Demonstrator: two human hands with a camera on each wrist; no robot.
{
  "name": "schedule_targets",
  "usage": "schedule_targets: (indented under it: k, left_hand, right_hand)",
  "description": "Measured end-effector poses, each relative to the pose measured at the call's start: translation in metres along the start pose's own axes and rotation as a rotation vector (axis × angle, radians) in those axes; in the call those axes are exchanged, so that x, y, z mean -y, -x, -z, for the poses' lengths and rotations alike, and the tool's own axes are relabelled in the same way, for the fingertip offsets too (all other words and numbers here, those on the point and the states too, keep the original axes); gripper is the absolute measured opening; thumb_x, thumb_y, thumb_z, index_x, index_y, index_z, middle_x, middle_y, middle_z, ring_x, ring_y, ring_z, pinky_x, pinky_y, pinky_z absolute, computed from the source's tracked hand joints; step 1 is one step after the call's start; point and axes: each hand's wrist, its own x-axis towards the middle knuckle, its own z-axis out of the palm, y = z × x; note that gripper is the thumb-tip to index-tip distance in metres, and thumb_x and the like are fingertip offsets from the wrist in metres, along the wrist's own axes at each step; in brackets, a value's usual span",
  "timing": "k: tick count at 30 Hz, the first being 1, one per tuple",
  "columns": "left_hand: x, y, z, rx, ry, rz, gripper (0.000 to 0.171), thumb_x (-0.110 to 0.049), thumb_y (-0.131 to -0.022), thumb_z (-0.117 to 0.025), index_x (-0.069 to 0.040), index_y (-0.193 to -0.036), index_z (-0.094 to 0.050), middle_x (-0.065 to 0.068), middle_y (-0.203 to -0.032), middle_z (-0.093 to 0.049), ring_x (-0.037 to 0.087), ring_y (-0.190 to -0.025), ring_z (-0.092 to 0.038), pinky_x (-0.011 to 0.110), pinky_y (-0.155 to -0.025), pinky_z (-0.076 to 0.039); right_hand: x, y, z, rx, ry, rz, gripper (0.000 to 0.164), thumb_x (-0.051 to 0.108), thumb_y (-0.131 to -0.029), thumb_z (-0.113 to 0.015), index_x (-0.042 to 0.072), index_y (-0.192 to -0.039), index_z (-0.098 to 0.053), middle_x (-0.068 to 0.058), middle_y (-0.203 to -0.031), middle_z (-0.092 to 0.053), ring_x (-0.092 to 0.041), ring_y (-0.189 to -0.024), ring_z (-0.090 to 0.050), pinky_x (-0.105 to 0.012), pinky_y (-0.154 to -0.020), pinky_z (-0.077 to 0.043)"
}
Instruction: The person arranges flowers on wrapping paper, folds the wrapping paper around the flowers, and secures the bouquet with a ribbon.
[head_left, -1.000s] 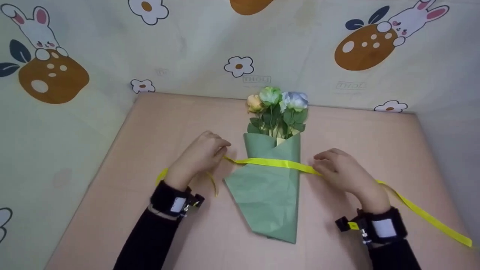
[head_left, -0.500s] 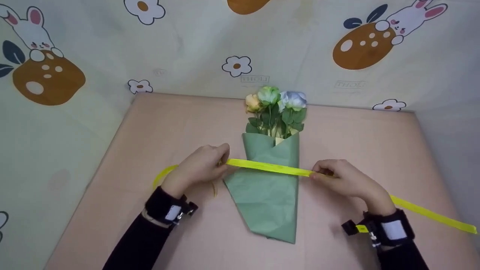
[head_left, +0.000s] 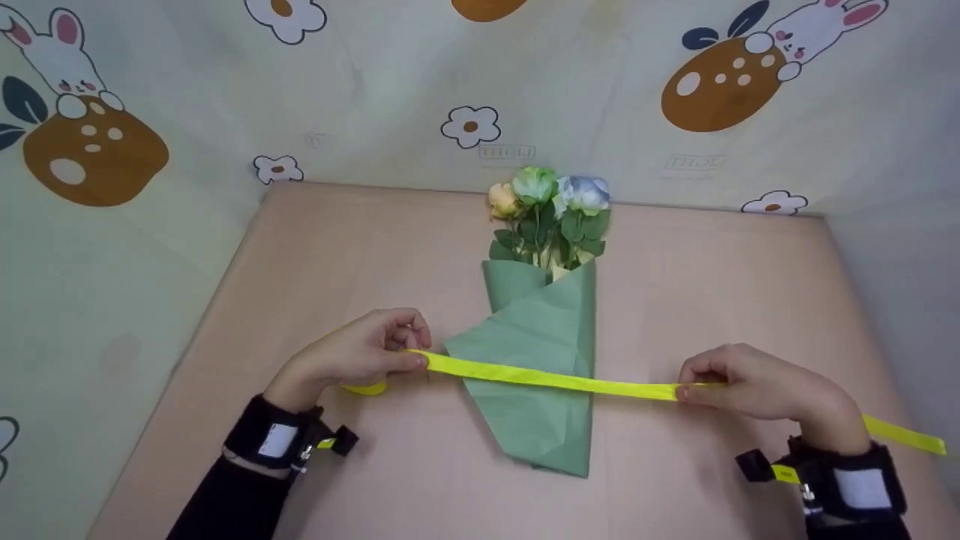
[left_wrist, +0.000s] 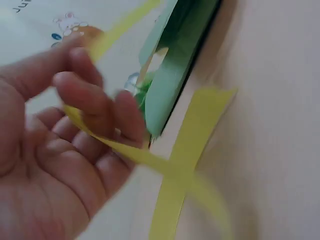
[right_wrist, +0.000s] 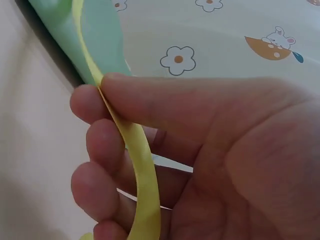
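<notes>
A yellow ribbon (head_left: 525, 376) stretches across the lower half of a bouquet's green wrapping paper (head_left: 540, 322). My left hand (head_left: 360, 349) pinches it left of the bouquet between thumb and fingers. To the right, my right hand (head_left: 757, 382) pinches the same ribbon, thumb against forefinger in the right wrist view. One ribbon tail (head_left: 904, 433) trails past the right wrist; more yellow ribbon (left_wrist: 195, 130) hangs and lies below the left hand. Out of the paper's top stick a peach flower (head_left: 503, 201), a green flower (head_left: 535, 184) and a blue-white flower (head_left: 585, 195) with leaves.
The bouquet lies on a pinkish table (head_left: 360, 240), its blooms near the back edge. Behind and to the left hangs a pale sheet (head_left: 375, 90) printed with rabbits and flowers. Wrist straps with small cameras sit on both wrists.
Both hands have come nearer the body and moved apart, drawing the ribbon down from the upper part of the paper to the lower part. The right hand's fingers have closed on the ribbon.
</notes>
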Motion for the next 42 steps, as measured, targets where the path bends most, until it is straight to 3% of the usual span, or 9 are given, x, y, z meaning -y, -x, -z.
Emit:
schedule_targets:
  k: [4, 7, 14, 17, 25, 28, 31, 36, 42]
  left_hand:
    - [0.002, 0.02, 0.021, 0.124, -0.16, 0.069, 0.014, -0.005, -0.101, -0.077, 0.004, -0.112, -0.077, 0.01, -0.077, -0.069, 0.012, -0.061, -0.057, 0.02, -0.056, -0.047]
    - [-0.007, 0.04, 0.044, 0.091, -0.295, 0.067, 0.007, -0.005, -0.099, -0.078, -0.001, -0.099, -0.083, 0.006, -0.078, -0.071, 0.009, -0.064, -0.054, 0.019, -0.058, -0.044]
    - [-0.055, 0.077, 0.073, -0.493, -0.593, 0.066, 0.015, -0.019, -0.1, -0.082, -0.01, -0.088, -0.081, 0.003, -0.08, -0.067, 0.021, -0.069, -0.05, 0.026, -0.055, -0.04]
    - [-0.065, 0.076, 0.071, -0.609, -0.688, 0.071, 0.014, -0.02, -0.098, -0.085, -0.011, -0.088, -0.081, 0.006, -0.08, -0.066, 0.025, -0.067, -0.049, 0.028, -0.054, -0.039]
    - [-0.03, 0.029, 0.045, -0.388, -0.821, 0.24, 0.01, -0.015, -0.1, -0.078, -0.005, -0.099, -0.081, 0.009, -0.098, -0.075, 0.029, -0.087, -0.066, 0.045, -0.079, -0.054]
    - [-0.017, 0.005, 0.024, -0.345, -0.845, 0.169, 0.022, -0.02, -0.103, -0.075, -0.003, -0.117, -0.08, 0.015, -0.117, -0.073, 0.036, -0.11, -0.067, 0.054, -0.099, -0.054]
    - [-0.01, -0.019, 0.003, -0.274, -0.825, 0.02, 0.031, -0.021, -0.107, -0.07, -0.001, -0.131, -0.075, 0.017, -0.129, -0.071, 0.037, -0.123, -0.066, 0.054, -0.108, -0.053]
    - [-0.002, -0.046, -0.017, -0.198, -0.832, -0.085, 0.022, -0.014, -0.106, -0.071, -0.002, -0.123, -0.078, 0.011, -0.117, -0.072, 0.028, -0.11, -0.067, 0.046, -0.1, -0.057]
    - [0.004, -0.046, -0.025, -0.138, -0.842, -0.019, 0.002, -0.01, -0.099, -0.078, -0.008, -0.099, -0.077, -0.001, -0.09, -0.063, 0.018, -0.083, -0.059, 0.036, -0.078, -0.056]
  right_hand:
    - [-0.004, 0.004, -0.002, 0.032, -0.008, -0.045, 0.01, 0.019, -0.104, -0.076, 0.012, -0.099, -0.079, 0.011, -0.077, -0.058, -0.006, -0.07, -0.05, -0.024, -0.062, -0.038]
    - [-0.006, 0.009, 0.0, 0.009, -0.002, -0.056, 0.009, 0.018, -0.105, -0.074, 0.012, -0.099, -0.079, 0.009, -0.078, -0.06, -0.006, -0.071, -0.051, -0.023, -0.062, -0.038]
    - [-0.004, 0.02, 0.01, -0.085, 0.006, -0.049, 0.008, 0.013, -0.107, -0.072, 0.01, -0.103, -0.078, 0.007, -0.078, -0.06, -0.007, -0.068, -0.051, -0.024, -0.059, -0.04]
    - [-0.004, 0.022, 0.013, -0.128, 0.037, -0.065, 0.007, 0.012, -0.106, -0.072, 0.009, -0.103, -0.077, 0.008, -0.075, -0.056, -0.006, -0.065, -0.049, -0.024, -0.055, -0.039]
    - [-0.004, 0.002, 0.004, -0.185, 0.277, -0.244, 0.016, 0.021, -0.104, -0.076, 0.008, -0.111, -0.079, 0.001, -0.093, -0.071, -0.016, -0.082, -0.057, -0.033, -0.073, -0.048]
    - [0.004, -0.017, -0.009, -0.259, 0.343, -0.269, 0.032, 0.025, -0.104, -0.075, 0.001, -0.126, -0.074, -0.01, -0.11, -0.071, -0.027, -0.097, -0.064, -0.048, -0.085, -0.056]
    - [0.013, -0.037, -0.024, -0.299, 0.347, -0.175, 0.036, 0.026, -0.105, -0.075, 0.002, -0.132, -0.073, -0.013, -0.122, -0.071, -0.031, -0.108, -0.067, -0.054, -0.092, -0.058]
    - [0.017, -0.067, -0.048, -0.247, 0.331, 0.052, 0.024, 0.024, -0.106, -0.075, 0.009, -0.124, -0.079, -0.002, -0.117, -0.075, -0.022, -0.108, -0.069, -0.048, -0.093, -0.058]
    - [0.012, -0.075, -0.057, -0.165, 0.248, 0.059, 0.009, 0.024, -0.106, -0.075, 0.015, -0.107, -0.079, 0.008, -0.096, -0.069, -0.012, -0.084, -0.059, -0.032, -0.077, -0.052]
